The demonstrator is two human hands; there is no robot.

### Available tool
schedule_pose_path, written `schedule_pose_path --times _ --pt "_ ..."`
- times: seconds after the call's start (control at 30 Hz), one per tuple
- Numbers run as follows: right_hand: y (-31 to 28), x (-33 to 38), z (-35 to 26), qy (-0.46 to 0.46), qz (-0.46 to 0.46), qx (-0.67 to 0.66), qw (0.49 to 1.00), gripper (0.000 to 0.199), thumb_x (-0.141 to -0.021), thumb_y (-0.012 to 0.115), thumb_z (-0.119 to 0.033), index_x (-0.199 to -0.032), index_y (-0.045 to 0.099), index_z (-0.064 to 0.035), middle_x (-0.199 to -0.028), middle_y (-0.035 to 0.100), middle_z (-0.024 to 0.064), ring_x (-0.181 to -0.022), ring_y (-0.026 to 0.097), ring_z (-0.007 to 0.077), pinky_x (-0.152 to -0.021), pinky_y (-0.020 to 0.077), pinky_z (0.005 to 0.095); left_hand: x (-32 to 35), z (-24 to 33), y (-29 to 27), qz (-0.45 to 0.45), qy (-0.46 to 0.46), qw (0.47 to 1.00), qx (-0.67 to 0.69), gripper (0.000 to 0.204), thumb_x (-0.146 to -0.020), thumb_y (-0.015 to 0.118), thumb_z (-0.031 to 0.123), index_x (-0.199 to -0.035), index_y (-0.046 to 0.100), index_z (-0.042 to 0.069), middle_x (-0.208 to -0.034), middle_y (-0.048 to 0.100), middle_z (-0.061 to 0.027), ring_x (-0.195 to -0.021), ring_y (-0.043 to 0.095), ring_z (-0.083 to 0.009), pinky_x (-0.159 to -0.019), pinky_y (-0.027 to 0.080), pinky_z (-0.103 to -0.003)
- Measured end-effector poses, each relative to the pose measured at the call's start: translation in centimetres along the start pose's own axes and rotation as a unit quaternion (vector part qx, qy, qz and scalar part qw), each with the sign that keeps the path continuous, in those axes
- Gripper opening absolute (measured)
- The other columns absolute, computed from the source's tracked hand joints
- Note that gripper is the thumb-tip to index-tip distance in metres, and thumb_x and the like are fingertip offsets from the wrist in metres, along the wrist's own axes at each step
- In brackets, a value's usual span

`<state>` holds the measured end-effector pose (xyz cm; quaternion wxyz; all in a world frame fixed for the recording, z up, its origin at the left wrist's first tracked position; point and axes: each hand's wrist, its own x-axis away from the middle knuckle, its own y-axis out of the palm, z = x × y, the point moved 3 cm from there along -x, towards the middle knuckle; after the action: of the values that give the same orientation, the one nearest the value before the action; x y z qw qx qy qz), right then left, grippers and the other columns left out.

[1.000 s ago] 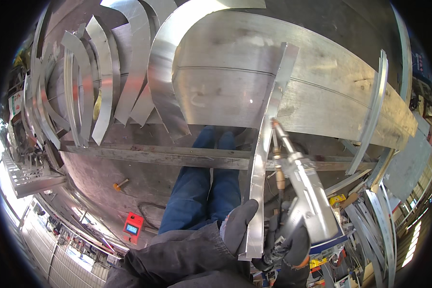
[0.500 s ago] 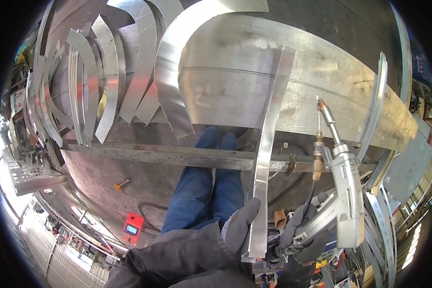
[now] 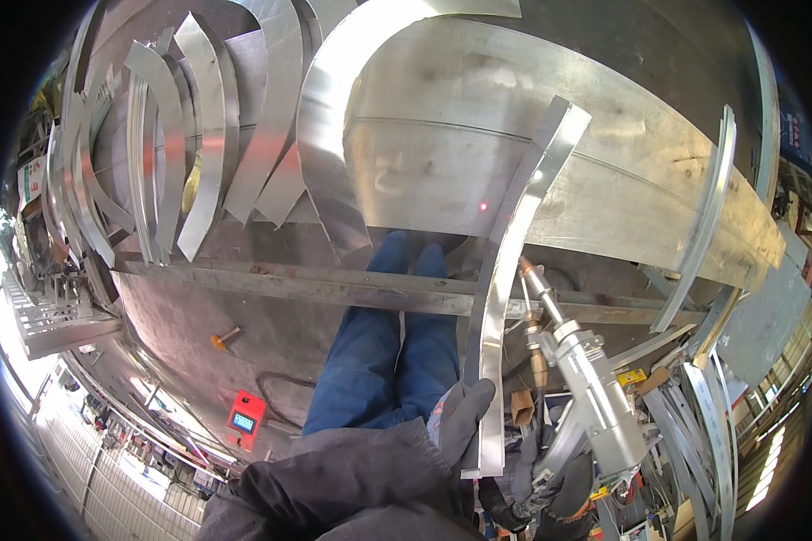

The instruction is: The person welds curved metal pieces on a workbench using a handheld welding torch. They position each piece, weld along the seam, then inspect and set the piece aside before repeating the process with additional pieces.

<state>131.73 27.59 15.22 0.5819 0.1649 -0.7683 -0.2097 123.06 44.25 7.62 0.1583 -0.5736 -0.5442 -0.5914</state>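
Observation:
In a grey glove, my left hand (image 3: 463,422) is closed around the lower end of a long, curved metal angle strip (image 3: 505,270), its upper end in front of the large metal sheet. My right hand (image 3: 537,455), also gloved and partly hidden below the tool, grips a silver handheld welding gun (image 3: 594,388). The copper-coloured tip (image 3: 528,268) points up and left, close beside the strip's right edge; whether they touch I cannot tell. A thin wire-feed tube (image 3: 534,347) runs along the gun's left side.
The large curved-edge metal sheet (image 3: 424,171) bears a small red light spot. Curved metal strips (image 3: 209,135) stand at the left, another strip (image 3: 704,216) at the right. A metal bar (image 3: 334,284) crosses the middle. A red box with a screen (image 3: 246,420) sits lower left, metal offcuts (image 3: 686,415) lower right.
The welding gun has swung left and down, bringing its tip near the strip. The strip has turned, its upper end shifting right. A red light spot now shows on the sheet.

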Motion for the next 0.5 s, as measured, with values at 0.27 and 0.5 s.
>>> schedule_pose_path --times 0.27,0.5 --pt "1.7 0.8 2.0 -0.022 0.151 0.112 0.982 0.076 -0.093 0.064 -0.059 -0.134 0.043 0.0006 -0.092 0.06 0.0175 -0.052 0.059 0.0213 -0.043 0.0484 0.0293 0.7 1.5 1.6 -0.011 0.053 0.998 0.016 0.035 -0.107 0.044 0.031 -0.124 0.057 0.003 -0.094 0.07 -0.0088 -0.072 0.069 -0.0169 -0.061 0.058 -0.032" --pt "1.5 0.8 2.3 0.001 0.158 0.108 0.981 0.07 -0.092 0.064 -0.06 -0.123 0.047 0.0011 -0.091 0.059 0.0168 -0.049 0.055 0.0207 -0.042 0.0455 0.0297 0.8 2.0 1.8 -0.008 0.047 0.998 0.033 0.033 -0.107 0.042 0.03 -0.121 0.055 0.003 -0.09 0.069 -0.0108 -0.063 0.069 -0.0191 -0.053 0.059 -0.032"
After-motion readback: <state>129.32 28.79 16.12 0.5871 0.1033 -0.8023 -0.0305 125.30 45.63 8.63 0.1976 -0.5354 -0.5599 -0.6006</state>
